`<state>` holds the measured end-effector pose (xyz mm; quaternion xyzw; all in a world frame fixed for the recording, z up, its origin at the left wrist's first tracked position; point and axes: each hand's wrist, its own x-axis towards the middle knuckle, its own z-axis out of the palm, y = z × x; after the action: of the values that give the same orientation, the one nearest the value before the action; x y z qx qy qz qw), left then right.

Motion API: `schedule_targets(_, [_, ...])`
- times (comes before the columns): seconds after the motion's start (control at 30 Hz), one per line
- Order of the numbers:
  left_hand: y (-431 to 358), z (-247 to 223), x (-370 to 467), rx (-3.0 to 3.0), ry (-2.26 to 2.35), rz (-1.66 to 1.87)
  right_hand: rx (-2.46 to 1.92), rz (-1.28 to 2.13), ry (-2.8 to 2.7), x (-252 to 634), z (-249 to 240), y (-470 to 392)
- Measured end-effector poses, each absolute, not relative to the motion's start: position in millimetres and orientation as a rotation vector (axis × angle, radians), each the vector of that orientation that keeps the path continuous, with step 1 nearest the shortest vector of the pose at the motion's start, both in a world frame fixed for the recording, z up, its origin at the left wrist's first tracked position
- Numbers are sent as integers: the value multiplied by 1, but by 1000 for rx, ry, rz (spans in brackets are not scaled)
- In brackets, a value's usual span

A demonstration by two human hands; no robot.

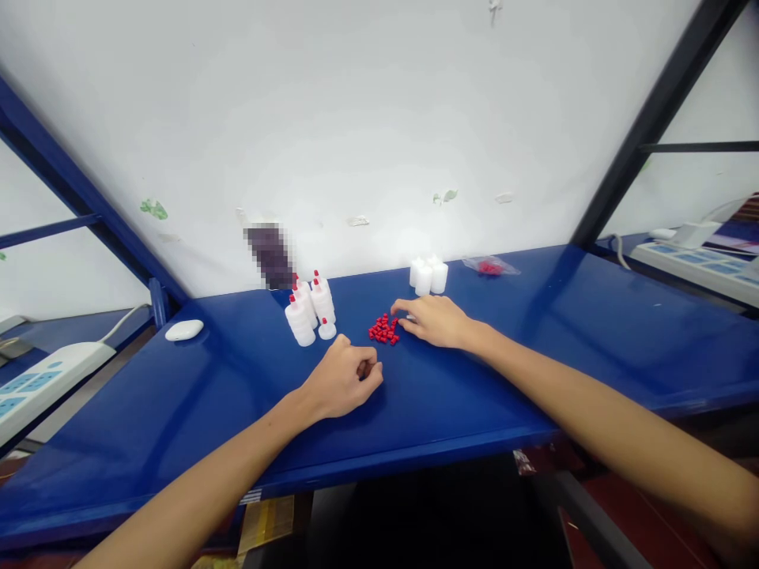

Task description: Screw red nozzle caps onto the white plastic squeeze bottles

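R hand [403,314] is at the R edge of the loose pile of red caps [380,331], palm down, part-open, thumb & index apart; a small white bit [410,318] shows btwn the fingers, can't tell if gripped. L hand [368,371] is nearer the front edge of the blue table [237,395], just in front of the pile, fingers curled in w/ thumb close to index; can't tell if anything's inside. Red caps lie scattered close together mid-table, btwn two btl groups. To their L, white btls w/ red tips [304,312] stand upright in a tight cluster, w/ a short white piece w/ red tip [326,329] just beside, on the side toward the caps. Behind R hand, near the wall [379,142], plain white btls [428,277] stand close together. R of those, a clear plastic bag [504,266] w/ red pcs [490,269] lies on the table. Far L, a white oval obj. [184,329] lies flat. White pwr strips w/ blue sockets show at both sides: L strip [53,379], R strip [700,265].
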<state>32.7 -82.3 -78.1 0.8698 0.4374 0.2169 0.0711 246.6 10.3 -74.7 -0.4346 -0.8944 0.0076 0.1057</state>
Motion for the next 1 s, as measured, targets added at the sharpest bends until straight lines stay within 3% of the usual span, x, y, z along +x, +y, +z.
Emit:
schedule_targets(0.27, [-79,-82,32,2430,1325,754,-1246,144,-2510,245,-71,8])
schedule_targets(0.43, [-78,-82,30,2164,1280,900,-821,236,-2358,234,-69,-11])
schedule_targets(0.6, [-76,-80,28,2242,1235,969,-559,-2,-2361,220,-73,-29])
schedule_targets(1.0, [-76,-82,25,2338,1210,1038,-891,-68,-2393,218,-69,-35])
